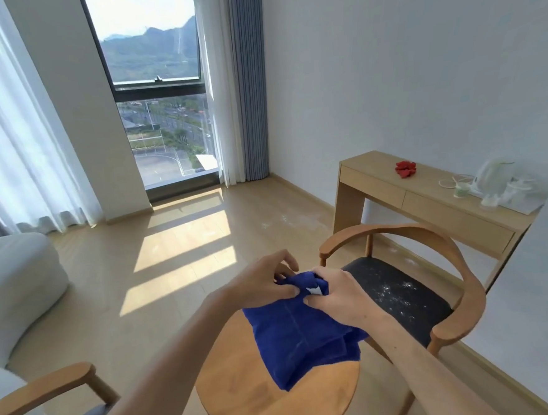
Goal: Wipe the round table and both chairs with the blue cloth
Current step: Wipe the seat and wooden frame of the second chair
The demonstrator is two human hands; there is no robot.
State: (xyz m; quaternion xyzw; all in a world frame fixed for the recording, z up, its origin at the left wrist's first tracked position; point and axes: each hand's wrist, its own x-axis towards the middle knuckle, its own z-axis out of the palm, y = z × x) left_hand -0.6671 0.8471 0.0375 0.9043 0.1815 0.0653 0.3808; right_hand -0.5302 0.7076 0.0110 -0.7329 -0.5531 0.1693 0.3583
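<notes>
The blue cloth (302, 336) hangs folded above the small round wooden table (247, 400). My left hand (262, 284) pinches its top edge from the left, and my right hand (337, 295) grips the same edge from the right, near a white tag. A wooden armchair (465, 278) with a black seat stands to the right of the table; white specks lie on that seat. A second chair's wooden arm (42, 393) and grey seat show at the lower left.
A light wooden desk (427, 193) stands along the right wall with a red item (406, 169) and a white kettle set (498, 182). A white sofa (12, 284) sits at the left. Window and curtains are ahead, with bare sunlit floor between.
</notes>
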